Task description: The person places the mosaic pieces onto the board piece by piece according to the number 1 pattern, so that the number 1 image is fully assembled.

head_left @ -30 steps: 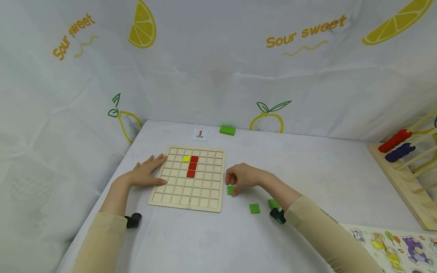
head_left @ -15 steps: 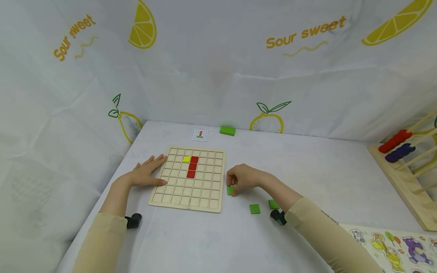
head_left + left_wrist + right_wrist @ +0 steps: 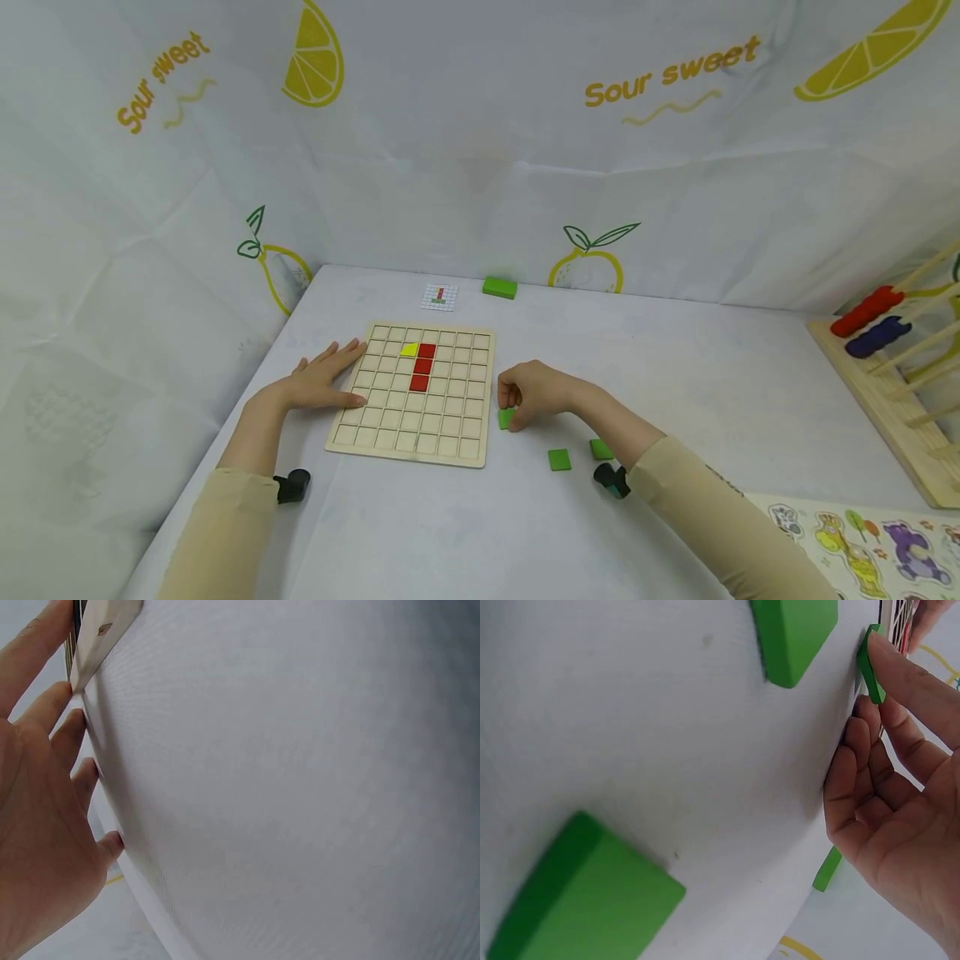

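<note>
A pale wooden grid board (image 3: 461, 424) lies on the white-covered table in the head view. Set into its squares are a column of three red tiles (image 3: 423, 366) and, beside the top one, a yellow quarter-round tile (image 3: 409, 349). My left hand (image 3: 318, 383) lies with fingers spread at the board's left edge, thumb and fingertips touching it. Just off the right edge, my right hand (image 3: 534, 389) pinches a green square tile (image 3: 505, 419) between thumb and forefinger; the hand covers part of it. In the right wrist view that green tile (image 3: 871, 671) stands tilted under the thumb.
Two loose green tiles (image 3: 559, 459) lie right of the board, near the right wrist. Behind the board are a small pattern card (image 3: 439, 297) and a green block (image 3: 500, 287). A wooden bead frame (image 3: 892, 400) and an animal picture board (image 3: 862, 542) occupy the right side.
</note>
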`<state>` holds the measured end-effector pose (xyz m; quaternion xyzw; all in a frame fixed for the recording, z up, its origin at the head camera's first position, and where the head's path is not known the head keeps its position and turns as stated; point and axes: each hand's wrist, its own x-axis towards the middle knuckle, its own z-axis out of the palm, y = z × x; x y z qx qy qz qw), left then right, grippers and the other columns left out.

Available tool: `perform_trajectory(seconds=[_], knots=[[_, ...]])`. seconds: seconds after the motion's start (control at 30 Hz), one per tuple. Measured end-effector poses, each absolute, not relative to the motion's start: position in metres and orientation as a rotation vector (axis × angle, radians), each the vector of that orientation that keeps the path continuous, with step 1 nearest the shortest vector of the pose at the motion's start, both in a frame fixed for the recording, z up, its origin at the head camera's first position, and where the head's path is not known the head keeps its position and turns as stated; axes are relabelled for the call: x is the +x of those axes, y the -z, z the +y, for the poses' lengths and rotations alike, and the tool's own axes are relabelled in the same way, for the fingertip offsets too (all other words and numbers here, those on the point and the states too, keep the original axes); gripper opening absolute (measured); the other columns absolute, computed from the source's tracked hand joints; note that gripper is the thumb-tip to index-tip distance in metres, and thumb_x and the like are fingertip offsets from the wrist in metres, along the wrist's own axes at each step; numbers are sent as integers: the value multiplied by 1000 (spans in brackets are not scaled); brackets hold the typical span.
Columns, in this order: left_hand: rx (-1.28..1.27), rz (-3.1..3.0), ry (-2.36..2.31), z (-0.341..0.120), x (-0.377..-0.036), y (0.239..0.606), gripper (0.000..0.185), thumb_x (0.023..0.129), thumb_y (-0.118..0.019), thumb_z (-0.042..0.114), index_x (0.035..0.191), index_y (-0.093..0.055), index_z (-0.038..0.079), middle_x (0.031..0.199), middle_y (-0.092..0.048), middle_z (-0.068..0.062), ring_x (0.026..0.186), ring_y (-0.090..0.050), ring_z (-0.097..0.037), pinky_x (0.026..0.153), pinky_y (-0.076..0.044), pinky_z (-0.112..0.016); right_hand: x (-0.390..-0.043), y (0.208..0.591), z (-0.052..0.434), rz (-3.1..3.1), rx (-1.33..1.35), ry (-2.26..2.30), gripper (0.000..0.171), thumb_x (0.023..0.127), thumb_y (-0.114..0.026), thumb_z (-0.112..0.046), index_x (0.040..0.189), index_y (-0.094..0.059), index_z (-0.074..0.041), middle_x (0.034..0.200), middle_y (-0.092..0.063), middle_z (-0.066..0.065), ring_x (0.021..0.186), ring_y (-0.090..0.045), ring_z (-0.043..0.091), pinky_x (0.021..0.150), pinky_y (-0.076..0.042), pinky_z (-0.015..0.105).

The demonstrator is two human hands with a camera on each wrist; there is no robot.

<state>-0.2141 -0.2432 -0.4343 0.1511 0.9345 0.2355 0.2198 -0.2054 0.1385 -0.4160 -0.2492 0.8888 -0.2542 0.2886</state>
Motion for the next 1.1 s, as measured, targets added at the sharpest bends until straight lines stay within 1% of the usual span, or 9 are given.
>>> perform_trajectory(seconds=[0.2, 0.4, 0.63, 0.87, 1.0, 1.1], knots=[[418, 2588, -649, -243, -214, 433, 101, 83, -71, 53, 159, -17, 13, 167, -11, -17, 154, -2, -47, 113, 2, -79, -207, 415, 139, 2375, -697, 678, 25, 73, -84, -7, 86, -63, -13, 83, -62, -1, 78, -55, 12, 72, -47, 23], [418, 2583, -647, -244, -214, 433, 102, 83, -71, 53, 159, -17, 13, 168, -11, -16, 154, -1, -47, 113, 3, -79, -210, 414, 140, 2352, -735, 696, 20, 77, -80, -5, 87, -64, -11, 82, -63, -1, 77, -56, 10, 71, -48, 22], [411, 2581, -648, -243, -215, 434, 101, 83, -71, 53, 160, -17, 14, 168, -11, -16, 154, -1, -46, 113, 3, -79, -210, 410, 139, 2328, -756, 686, 15, 82, -75, -3, 89, -64, -12, 79, -61, -2, 73, -53, 10, 68, -46, 22], [407, 2577, -656, -243, -215, 434, 101, 83, -71, 52, 160, -17, 15, 168, -10, -15, 154, -1, -45, 113, 3, -78, -213, 402, 134, 2338, -749, 734, 15, 83, -73, -3, 91, -65, -13, 80, -60, 0, 74, -52, 12, 65, -45, 23], [407, 2577, -656, -243, -215, 434, 102, 83, -72, 52, 160, -17, 14, 168, -10, -16, 154, -1, -46, 113, 3, -78, -213, 399, 129, 2326, -733, 785, 14, 84, -72, -3, 93, -65, -12, 82, -60, 1, 74, -53, 12, 64, -46, 22], [406, 2576, -658, -244, -215, 435, 102, 83, -72, 52, 160, -17, 14, 168, -10, -16, 154, -1, -46, 113, 3, -79, -212, 399, 124, 2307, -714, 825, 14, 85, -69, -3, 94, -65, -12, 82, -60, 2, 69, -56, 12, 64, -48, 22]])
